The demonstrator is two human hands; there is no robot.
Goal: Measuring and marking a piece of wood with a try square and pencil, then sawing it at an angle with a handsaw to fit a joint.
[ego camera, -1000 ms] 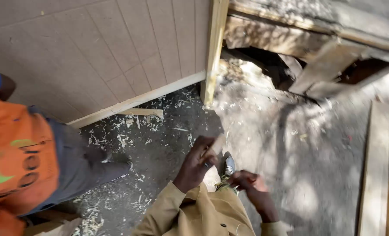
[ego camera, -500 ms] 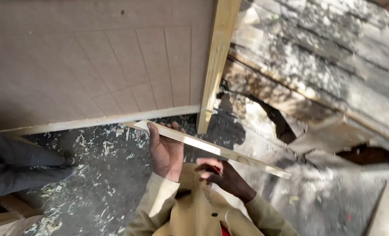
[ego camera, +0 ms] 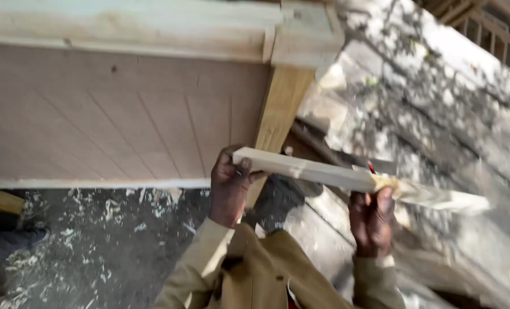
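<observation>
1. The wooden strip (ego camera: 335, 174) is now being held up at chest height in front of the person, well clear of the shaving-strewn ground (ego camera: 111, 246); half a second ago it was lying lower and stretched further across the view.
2. The left hand (ego camera: 230, 186) is gripping the strip's near end, fingers wrapped around it and thumb pressing on top (a closed, firm grasp).
3. The right hand (ego camera: 373, 220) is closing on the strip further along from underneath, fingers curled up around it; something small with a red tip (ego camera: 371, 168) is showing just above those fingers, but I cannot tell what it is.
4. The far end of the strip is blurring out to the right, so the piece appears to be moving as both hands carry it.
5. The view has tilted upward compared with a moment ago: the top rail (ego camera: 152, 23) of the panelled board (ego camera: 123, 126) and its upright wooden post (ego camera: 280, 106) are now filling the upper half.
6. Judging from this, the strip is being lifted into working position, fully under two-handed control.
</observation>
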